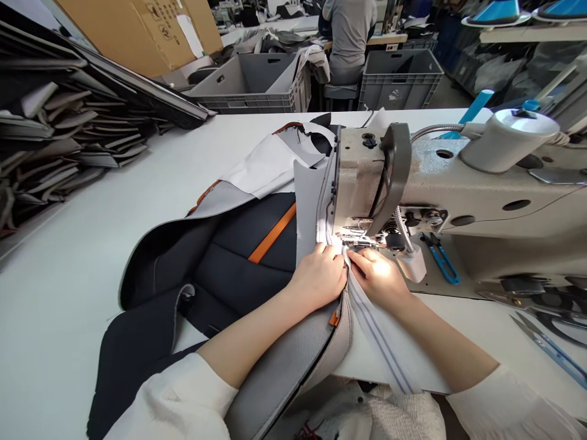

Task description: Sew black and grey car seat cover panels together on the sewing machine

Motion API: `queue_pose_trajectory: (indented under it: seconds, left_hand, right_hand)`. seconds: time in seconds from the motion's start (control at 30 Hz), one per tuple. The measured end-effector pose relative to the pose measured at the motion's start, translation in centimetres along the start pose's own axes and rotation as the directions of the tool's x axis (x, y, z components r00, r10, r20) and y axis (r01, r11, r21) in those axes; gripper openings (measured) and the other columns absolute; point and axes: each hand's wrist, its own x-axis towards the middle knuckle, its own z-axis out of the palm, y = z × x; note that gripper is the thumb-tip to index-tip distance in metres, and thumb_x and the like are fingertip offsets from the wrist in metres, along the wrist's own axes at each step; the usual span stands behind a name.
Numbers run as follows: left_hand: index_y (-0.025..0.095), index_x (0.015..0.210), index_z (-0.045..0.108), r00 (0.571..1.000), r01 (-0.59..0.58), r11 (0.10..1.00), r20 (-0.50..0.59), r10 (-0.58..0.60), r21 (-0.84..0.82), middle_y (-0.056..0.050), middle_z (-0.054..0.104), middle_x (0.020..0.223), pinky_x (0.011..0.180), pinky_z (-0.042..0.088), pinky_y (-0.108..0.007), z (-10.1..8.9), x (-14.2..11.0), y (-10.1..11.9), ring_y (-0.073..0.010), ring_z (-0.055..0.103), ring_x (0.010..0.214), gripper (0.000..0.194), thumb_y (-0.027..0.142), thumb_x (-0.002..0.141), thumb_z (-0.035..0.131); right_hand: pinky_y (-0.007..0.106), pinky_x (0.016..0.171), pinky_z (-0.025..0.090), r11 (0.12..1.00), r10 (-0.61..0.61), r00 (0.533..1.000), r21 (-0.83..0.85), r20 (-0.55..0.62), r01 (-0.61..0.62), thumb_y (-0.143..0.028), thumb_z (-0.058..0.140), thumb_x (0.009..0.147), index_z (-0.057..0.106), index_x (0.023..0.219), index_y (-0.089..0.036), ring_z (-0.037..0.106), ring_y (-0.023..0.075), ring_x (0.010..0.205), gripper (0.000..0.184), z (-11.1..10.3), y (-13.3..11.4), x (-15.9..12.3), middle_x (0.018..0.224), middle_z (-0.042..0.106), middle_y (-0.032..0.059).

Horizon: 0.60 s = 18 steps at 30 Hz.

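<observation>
A dark seat cover [220, 256] with an orange stripe and grey backing lies on the white table in front of the sewing machine [458, 189]. A white zipper tape [380, 330] runs from the needle area toward me along the cover's grey edge. My left hand [318, 275] lies curled on the grey fabric just left of the presser foot, pressing the edge down. My right hand [378, 275] sits right of the seam under the lamp, fingers pinched on the zipper tape by the needle.
Stacks of cut dark and grey pieces [59, 134] fill the left side. Blue snips [440, 256] lie on the machine bed, scissors [550, 351] at the right. Grey crates [257, 82] and a seated person [348, 36] are beyond the table's far edge.
</observation>
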Motion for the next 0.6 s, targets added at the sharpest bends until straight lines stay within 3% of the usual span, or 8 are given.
queue_pose_trajectory:
  seconds: [0.17,0.37,0.6]
  left_hand:
    - [0.014,0.090,0.061,1.000,0.015,1.000,0.017,-0.015,0.012,-0.010,0.055,0.091,0.062,0.048,-0.029,-0.23,0.02,0.18,-0.0230,0.049,0.093,0.025,0.025,0.089,0.039]
    - [0.014,0.091,0.061,1.000,0.023,0.999,-0.012,-0.023,0.037,-0.010,0.055,0.092,0.058,0.048,-0.030,-0.12,-0.01,0.36,-0.0237,0.049,0.092,0.025,0.025,0.088,0.038]
    - [0.014,0.096,0.060,0.999,0.022,0.999,0.040,-0.024,0.036,-0.012,0.054,0.093,0.059,0.049,-0.029,-0.51,0.03,0.36,-0.0244,0.049,0.093,0.027,0.026,0.089,0.037]
  right_hand:
    - [0.026,0.062,0.046,0.996,-0.035,0.998,-0.079,0.043,0.038,-0.021,0.039,0.091,0.056,0.117,-0.013,0.057,0.0185,0.077,0.032,-0.10,0.04,-0.16,0.089,0.062,0.0087]
    - [0.030,0.068,0.044,0.981,-0.072,0.989,-0.169,0.126,0.092,-0.021,0.042,0.089,0.060,0.113,-0.017,0.055,0.0210,0.081,0.030,-0.42,0.58,0.28,0.087,0.061,0.0097]
    - [0.032,0.070,0.043,0.999,-0.030,0.992,-0.036,0.119,0.035,-0.022,0.041,0.089,0.059,0.115,-0.020,0.055,0.0217,0.077,0.032,-0.25,0.80,0.11,0.083,0.060,0.0089]
